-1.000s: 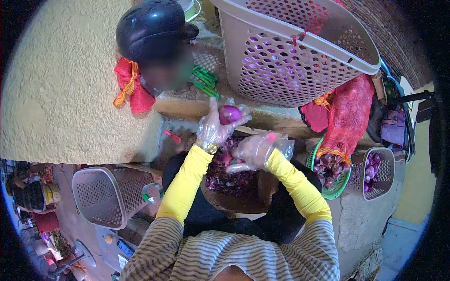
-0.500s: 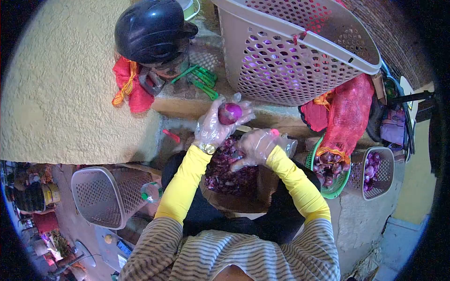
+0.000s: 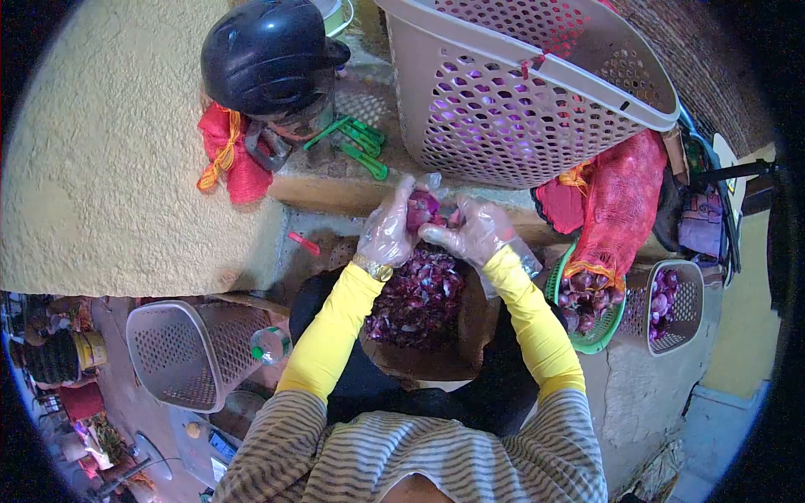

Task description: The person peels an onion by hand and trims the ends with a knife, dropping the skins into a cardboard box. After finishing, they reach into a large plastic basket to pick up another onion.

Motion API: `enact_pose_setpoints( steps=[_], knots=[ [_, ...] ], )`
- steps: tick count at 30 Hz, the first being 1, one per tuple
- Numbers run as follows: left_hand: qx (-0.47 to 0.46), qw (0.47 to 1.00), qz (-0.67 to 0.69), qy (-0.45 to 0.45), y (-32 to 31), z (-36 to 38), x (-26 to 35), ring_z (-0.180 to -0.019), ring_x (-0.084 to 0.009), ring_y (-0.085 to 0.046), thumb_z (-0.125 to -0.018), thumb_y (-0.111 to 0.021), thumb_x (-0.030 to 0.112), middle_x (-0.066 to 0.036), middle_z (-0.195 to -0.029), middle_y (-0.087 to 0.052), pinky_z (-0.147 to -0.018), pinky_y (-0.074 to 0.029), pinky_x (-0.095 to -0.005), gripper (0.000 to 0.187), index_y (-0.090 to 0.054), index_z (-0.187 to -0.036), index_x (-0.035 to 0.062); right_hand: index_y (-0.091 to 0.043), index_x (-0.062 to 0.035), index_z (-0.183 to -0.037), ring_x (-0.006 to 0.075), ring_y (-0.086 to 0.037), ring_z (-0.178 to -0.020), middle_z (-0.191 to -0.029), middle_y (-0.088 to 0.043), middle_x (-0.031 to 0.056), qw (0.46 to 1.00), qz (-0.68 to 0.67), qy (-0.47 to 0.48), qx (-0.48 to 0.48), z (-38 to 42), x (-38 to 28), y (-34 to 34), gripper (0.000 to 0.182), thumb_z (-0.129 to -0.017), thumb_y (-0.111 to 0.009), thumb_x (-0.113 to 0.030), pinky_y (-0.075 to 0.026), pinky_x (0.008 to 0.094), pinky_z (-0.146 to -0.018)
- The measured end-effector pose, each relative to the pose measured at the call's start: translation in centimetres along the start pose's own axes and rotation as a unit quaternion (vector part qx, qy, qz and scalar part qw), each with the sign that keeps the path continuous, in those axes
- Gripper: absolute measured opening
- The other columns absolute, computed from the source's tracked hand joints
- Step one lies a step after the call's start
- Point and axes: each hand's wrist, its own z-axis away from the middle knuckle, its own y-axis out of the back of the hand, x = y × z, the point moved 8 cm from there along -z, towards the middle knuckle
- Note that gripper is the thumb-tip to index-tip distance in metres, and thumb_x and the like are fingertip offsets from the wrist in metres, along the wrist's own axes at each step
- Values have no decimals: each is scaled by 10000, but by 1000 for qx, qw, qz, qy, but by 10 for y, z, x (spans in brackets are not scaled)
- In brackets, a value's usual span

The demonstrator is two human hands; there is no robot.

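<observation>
My left hand [image 3: 386,232], in a clear plastic glove, is closed around a purple-red onion [image 3: 421,210]. Against the onion's right side, my gloved right hand [image 3: 481,228] presses with its thumb. Its fingers are curled over a small knife, whose blade is mostly hidden now; a pinkish bit shows between the hands. Below both hands, between my knees, a heap of dark purple onion skins [image 3: 417,300] lies in a brown container [image 3: 444,363].
Ahead stands a large perforated basket [image 3: 503,117] with onions inside. To the right are a red mesh sack [image 3: 625,201], a green basket [image 3: 598,335] of onions and a smaller basket [image 3: 693,306]. A helmet [image 3: 264,59], green-handled tools [image 3: 362,147] and a red-handled item [image 3: 303,243] lie left.
My right hand has moved up to the onion, and its thumb now touches it. My left hand has turned the onion inward, its fingers closing from a more open palm.
</observation>
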Motion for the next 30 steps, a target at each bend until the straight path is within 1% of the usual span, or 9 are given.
enact_pose_setpoints(
  steps=[4, 6, 12, 13, 15, 20, 28, 29, 30],
  knots=[
    [-16, 999, 35, 23, -2, -1, 4, -1130, -339, -681, -848, -738, 28, -192, -1283, -666, -969, -539, -418, 872, -242, -1565, 15, -717, -64, -1122, 361, -711, -745, -786, -722, 128, 1000, -6, -7, 23, -2, 3, -4, 759, -712, -780, -699, -554, 470, -721],
    [25, 998, 11, -48, 2, -3, 11, -1103, -341, -688, -850, -730, 24, -194, -1260, -671, -941, -554, -422, 873, -229, -1564, -5, -715, -62, -1124, 365, -710, -748, -792, -724, 132, 999, -16, -4, 31, -3, 4, -4, 762, -716, -774, -703, -554, 475, -728],
    [41, 995, 0, -87, 4, -3, 14, -1095, -348, -686, -861, -719, 13, -205, -1308, -645, -934, -551, -439, 869, -212, -1567, -10, -707, -60, -1129, 381, -716, -787, -828, -734, 162, 1000, -13, -3, 16, -4, -1, -6, 736, -778, -711, -707, -553, 492, -752],
    [41, 995, 0, -87, 5, -2, 16, -1095, -348, -686, -861, -719, 13, -205, -1308, -645, -934, -551, -439, 869, -212, -1567, -10, -708, -54, -1111, 392, -713, -793, -829, -731, 172, 1000, -15, -14, 6, -4, -2, -6, 705, -804, -696, -688, -552, 496, -755],
    [6, 1000, -16, -5, 2, -1, 6, -1109, -346, -679, -864, -717, 12, -208, -1332, -628, -947, -545, -441, 863, -211, -1563, -12, -709, -48, -1094, 402, -709, -798, -831, -729, 183, 1000, -16, -25, -4, -4, -2, -7, 675, -830, -681, -669, -551, 500, -757],
    [36, 998, 14, -50, 2, -4, 9, -1074, -334, -684, -877, -717, 34, -190, -1283, -639, -935, -549, -434, 833, -228, -1550, -14, -710, -34, -1055, 442, -687, -803, -835, -705, 229, 999, -43, -18, -11, -5, 3, -15, 604, -916, -608, -614, -538, 520, -752],
    [39, 998, 19, -46, -5, -2, -1, -1131, -333, -667, -925, -680, 43, -194, -1317, -626, -983, -532, -426, 781, -221, -1556, 22, -705, -58, -1027, 442, -683, -785, -815, -698, 232, 999, -15, 45, -13, -3, -4, -21, 581, -936, -578, -618, -531, 531, -720],
    [42, 980, 192, 20, -12, -2, -18, -1151, -336, -660, -931, -672, 42, -195, -1333, -621, -993, -528, -425, 772, -221, -1557, 26, -704, -66, -1030, 437, -685, -782, -820, -702, 228, 997, 19, 67, -22, -3, -6, -24, 578, -936, -576, -621, -532, 526, -712],
    [44, 929, 358, 86, -22, -1, -31, -1170, -338, -654, -937, -664, 42, -197, -1350, -615, -1003, -524, -424, 763, -221, -1558, 29, -704, -66, -1030, 437, -685, -782, -820, -702, 228, 997, 18, 67, -22, -2, -6, -24, 578, -936, -576, -621, -532, 526, -712]
  ],
)
